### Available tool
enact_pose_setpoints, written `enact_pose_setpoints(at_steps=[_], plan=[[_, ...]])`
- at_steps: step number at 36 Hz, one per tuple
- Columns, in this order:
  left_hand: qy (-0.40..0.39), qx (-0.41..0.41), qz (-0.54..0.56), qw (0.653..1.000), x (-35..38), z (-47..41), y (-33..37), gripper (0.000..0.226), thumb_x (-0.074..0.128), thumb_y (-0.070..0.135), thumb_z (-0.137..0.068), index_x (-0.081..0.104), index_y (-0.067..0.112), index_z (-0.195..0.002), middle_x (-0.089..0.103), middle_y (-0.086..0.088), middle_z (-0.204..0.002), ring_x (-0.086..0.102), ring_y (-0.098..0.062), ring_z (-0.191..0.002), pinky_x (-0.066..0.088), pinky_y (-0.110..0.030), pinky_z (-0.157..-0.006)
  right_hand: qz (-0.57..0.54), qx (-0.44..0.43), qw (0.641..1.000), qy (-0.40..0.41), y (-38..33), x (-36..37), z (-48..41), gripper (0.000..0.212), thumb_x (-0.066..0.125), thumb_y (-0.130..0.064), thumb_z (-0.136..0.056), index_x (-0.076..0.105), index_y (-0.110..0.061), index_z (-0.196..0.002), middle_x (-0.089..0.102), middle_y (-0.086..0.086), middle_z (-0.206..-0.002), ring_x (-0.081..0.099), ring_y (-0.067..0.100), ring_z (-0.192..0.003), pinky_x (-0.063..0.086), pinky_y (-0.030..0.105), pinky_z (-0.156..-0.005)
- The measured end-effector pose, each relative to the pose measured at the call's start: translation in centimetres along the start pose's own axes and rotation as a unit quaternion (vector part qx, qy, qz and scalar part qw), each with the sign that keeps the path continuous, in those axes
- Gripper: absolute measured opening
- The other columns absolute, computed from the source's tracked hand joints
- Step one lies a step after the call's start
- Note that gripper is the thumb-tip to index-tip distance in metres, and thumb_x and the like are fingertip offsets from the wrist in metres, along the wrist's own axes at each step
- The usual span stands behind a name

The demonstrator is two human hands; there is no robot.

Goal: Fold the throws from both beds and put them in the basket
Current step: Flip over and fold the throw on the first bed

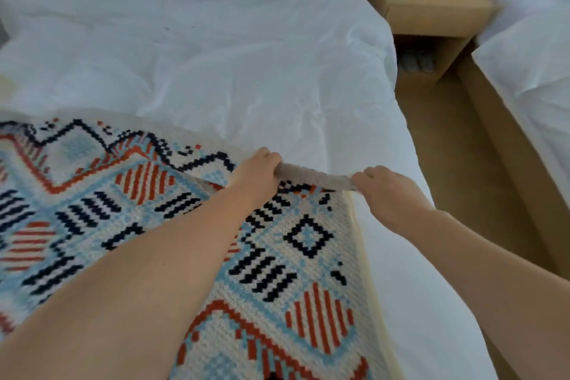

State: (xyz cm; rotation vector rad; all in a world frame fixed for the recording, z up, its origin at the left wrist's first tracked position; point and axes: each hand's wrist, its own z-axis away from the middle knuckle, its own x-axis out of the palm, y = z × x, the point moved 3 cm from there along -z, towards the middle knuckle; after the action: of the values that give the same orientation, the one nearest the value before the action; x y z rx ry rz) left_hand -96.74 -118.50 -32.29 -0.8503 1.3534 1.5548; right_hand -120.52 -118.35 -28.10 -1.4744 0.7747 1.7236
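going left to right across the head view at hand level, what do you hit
patterned throw → left hand → right hand → floor between the beds → second bed

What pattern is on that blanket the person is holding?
The throw has a cream knit ground with geometric diamonds and stripes in navy, orange-red and light blue, seen in the head view.

Single head-worn wide-angle view, forward and down, close over the white bed [216, 65]

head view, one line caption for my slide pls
Left hand and right hand grip one edge of the patterned throw on a white bed.
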Motion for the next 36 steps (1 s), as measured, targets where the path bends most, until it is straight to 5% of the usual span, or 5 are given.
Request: enact_pose_setpoints(at_steps=[9,14,17,23,36], plan=[[-0.021,-0.038,0.012,0.999,-0.2,7.5,-0.9,0.013,0.045,0.016,-0.095,0.055,0.017,-0.087,0.053,0.001,-0.090,0.052,-0.017,-0.081,0.039,-0.031,-0.069,-0.030,0.079,0.991,-0.105,0.6,1.2,3.7,0.034,0.036,0.000,-0.091,0.057,-0.013,-0.114,0.057,0.006,-0.108,0.055,0.024,-0.094,0.042,0.029,-0.074],[-0.033,-0.081,0.014,0.996,0.4,11.4,-0.5,0.020,0.042,0.015,-0.097,0.059,0.011,-0.086,0.059,-0.005,-0.089,0.056,-0.021,-0.077,0.046,-0.037,-0.069,-0.055,0.083,0.989,-0.113,0.3,1.8,6.2,0.017,0.039,0.001,-0.087,0.044,-0.014,-0.082,0.043,-0.001,-0.071,0.047,0.021,-0.067,0.031,0.027,-0.053],[-0.040,-0.094,0.012,0.995,0.5,13.8,0.6,0.027,0.042,0.013,-0.097,0.050,0.013,-0.072,0.054,-0.004,-0.082,0.051,-0.020,-0.068,0.039,-0.033,-0.061,-0.062,0.088,0.987,-0.122,0.1,1.7,8.1,0.018,0.037,0.004,-0.085,0.038,-0.014,-0.083,0.042,0.001,-0.067,0.043,0.019,-0.060,0.031,0.029,-0.051],[-0.048,-0.085,0.050,0.994,1.5,17.9,2.5,0.027,0.043,0.017,-0.099,0.058,0.006,-0.080,0.056,-0.007,-0.083,0.055,-0.021,-0.069,0.046,-0.038,-0.066,-0.010,0.097,0.988,-0.116,-0.2,2.1,12.5,0.020,0.038,0.002,-0.085,0.036,-0.018,-0.087,0.047,0.001,-0.071,0.047,0.022,-0.062,0.034,0.032,-0.056],[-0.100,-0.053,0.056,0.992,5.1,26.3,2.4,0.029,0.040,0.018,-0.100,0.064,0.002,-0.101,0.059,-0.009,-0.104,0.058,-0.025,-0.092,0.049,-0.043,-0.084,-0.053,0.069,0.987,-0.132,-2.3,6.3,22.1,0.039,0.037,0.009,-0.085,0.062,-0.009,-0.109,0.050,0.005,-0.103,0.055,0.024,-0.082,0.038,0.029,-0.066]])
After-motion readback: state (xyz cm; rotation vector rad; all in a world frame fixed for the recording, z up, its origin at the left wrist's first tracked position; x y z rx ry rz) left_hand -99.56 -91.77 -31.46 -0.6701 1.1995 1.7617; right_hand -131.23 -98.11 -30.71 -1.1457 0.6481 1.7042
